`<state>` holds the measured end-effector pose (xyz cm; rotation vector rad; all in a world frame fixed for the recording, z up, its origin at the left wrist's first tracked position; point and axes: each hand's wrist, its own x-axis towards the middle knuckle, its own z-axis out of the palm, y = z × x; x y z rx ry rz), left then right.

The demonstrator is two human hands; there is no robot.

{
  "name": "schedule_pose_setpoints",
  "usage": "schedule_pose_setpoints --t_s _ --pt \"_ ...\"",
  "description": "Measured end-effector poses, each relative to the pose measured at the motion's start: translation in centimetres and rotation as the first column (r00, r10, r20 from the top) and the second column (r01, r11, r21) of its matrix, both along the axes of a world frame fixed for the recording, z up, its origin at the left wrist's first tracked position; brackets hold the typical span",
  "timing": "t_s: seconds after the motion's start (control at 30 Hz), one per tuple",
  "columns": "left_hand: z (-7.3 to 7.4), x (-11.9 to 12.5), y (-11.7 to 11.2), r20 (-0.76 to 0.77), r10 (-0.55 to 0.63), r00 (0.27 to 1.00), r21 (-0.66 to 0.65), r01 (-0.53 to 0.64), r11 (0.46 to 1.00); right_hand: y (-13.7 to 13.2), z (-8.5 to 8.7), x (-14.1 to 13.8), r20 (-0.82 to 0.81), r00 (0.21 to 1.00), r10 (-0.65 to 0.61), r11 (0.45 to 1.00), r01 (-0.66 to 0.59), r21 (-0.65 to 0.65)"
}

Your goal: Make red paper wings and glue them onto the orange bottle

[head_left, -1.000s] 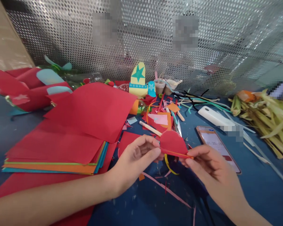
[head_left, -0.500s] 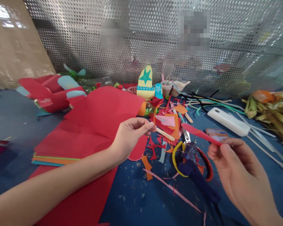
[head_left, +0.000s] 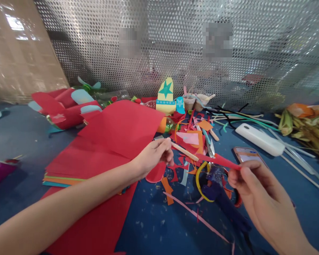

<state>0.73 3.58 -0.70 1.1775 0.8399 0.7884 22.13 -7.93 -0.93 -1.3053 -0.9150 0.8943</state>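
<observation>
My left hand (head_left: 155, 156) pinches the near end of a thin wooden stick (head_left: 184, 151) that lies over the paper scraps. My right hand (head_left: 257, 193) is closed on a red paper cut-out (head_left: 218, 160), seen almost edge-on and pointing left. Below it on the blue table lie scissors with yellow and red handles (head_left: 202, 177) and a dark blue glue gun (head_left: 223, 202). A rounded red paper piece (head_left: 155, 173) lies under my left hand.
A stack of red and coloured paper sheets (head_left: 95, 152) covers the left. A phone (head_left: 246, 154), a white case (head_left: 259, 139), green leaves (head_left: 305, 131), a yellow paper rocket (head_left: 165, 94) and red paper crafts (head_left: 63, 106) lie before a perforated metal screen (head_left: 175, 53).
The hands parted: my right kept the red cut-out and drew right, my left let go and took the wooden stick. The view also shifted, uncovering the scissors and glue gun.
</observation>
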Motion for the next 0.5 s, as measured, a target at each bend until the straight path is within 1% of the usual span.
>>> schedule_pose_setpoints --t_s 0.1,0.23,0.3,0.5 --pt "0.33 -0.16 -0.17 -0.030 -0.031 0.999 0.015 0.032 0.999 -0.08 -0.30 0.14 0.011 1.000 0.014 1.000 -0.013 -0.013" --pt "0.77 -0.20 0.00 -0.029 0.051 0.998 0.072 -0.049 0.996 -0.13 -0.68 0.32 0.028 0.999 0.029 0.999 -0.029 -0.017" --pt "0.81 -0.13 0.08 -0.034 0.073 0.997 0.080 -0.070 0.994 -0.10 -0.71 0.31 0.022 0.999 0.024 0.999 -0.023 -0.027" --pt "0.50 -0.01 -0.09 -0.119 -0.017 0.993 0.144 0.034 0.989 -0.06 -0.50 0.11 0.018 0.998 0.063 0.997 -0.062 -0.036"
